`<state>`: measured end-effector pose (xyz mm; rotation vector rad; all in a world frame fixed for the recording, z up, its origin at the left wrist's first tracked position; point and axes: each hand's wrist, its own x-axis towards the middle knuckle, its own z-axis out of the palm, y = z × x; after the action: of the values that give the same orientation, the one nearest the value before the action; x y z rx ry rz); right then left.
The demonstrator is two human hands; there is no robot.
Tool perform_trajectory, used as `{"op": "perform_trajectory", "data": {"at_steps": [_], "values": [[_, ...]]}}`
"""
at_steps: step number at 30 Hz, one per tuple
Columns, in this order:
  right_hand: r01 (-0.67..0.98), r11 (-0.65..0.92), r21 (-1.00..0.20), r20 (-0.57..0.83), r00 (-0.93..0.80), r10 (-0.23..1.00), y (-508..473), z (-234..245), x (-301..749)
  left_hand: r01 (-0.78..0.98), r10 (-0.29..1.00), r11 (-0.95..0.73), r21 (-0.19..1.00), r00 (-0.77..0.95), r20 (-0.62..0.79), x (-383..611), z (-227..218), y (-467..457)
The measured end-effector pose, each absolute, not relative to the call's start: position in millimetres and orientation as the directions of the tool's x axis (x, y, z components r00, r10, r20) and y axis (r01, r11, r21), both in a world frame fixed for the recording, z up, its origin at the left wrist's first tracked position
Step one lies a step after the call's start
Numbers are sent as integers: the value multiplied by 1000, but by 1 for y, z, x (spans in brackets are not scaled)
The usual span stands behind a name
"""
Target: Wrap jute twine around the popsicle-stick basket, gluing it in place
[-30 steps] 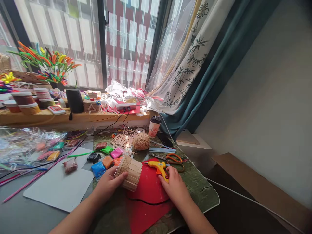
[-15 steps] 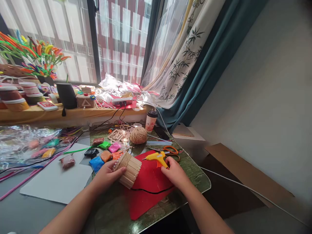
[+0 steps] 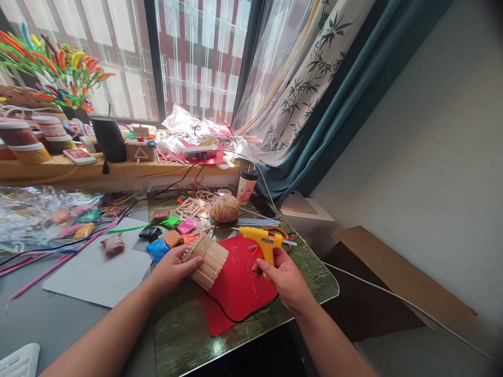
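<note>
My left hand [image 3: 177, 268] is closed round a small holder made of wooden craft sticks [image 3: 214, 260], tilted, with twine wound about its upper part and small pale beads along one rim. In my right hand [image 3: 283, 272] is a yellow hot glue gun [image 3: 261, 238], gripped by its handle, its nozzle pointing left. A glue stick pokes out of its back end. Below both hands lies a sheet of red paper [image 3: 243, 293], crossed by the gun's black cord. Orange-handled scissors [image 3: 283, 231] lie partly hidden behind the gun.
Behind the hands are a ball of twine [image 3: 225, 208], a paper cup with a lid [image 3: 247, 186] and blue-white glue sticks [image 3: 258, 222]. Several coloured clay packets [image 3: 157, 250] lie left of them. White board [image 3: 94, 280] covers part of the left table. A power strip [image 3: 200, 152] sits on the sill.
My right hand has lifted the glue gun off the red paper and now grips its handle upright. My left hand keeps the craft-stick holder in nearly the same place.
</note>
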<state>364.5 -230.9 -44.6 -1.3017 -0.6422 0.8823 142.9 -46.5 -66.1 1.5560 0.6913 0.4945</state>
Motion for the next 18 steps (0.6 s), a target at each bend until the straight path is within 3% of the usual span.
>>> {"op": "perform_trajectory", "data": {"at_steps": [9,18], "values": [[-145,-116,-983,-160,342,926,-226,-43,350,140,660,6,990,743,-109,142,-70,-44],[-79,-205,-975,-220,403,888,-221,-54,328,110,651,27,994,752,-101,141,-74,-43]]}}
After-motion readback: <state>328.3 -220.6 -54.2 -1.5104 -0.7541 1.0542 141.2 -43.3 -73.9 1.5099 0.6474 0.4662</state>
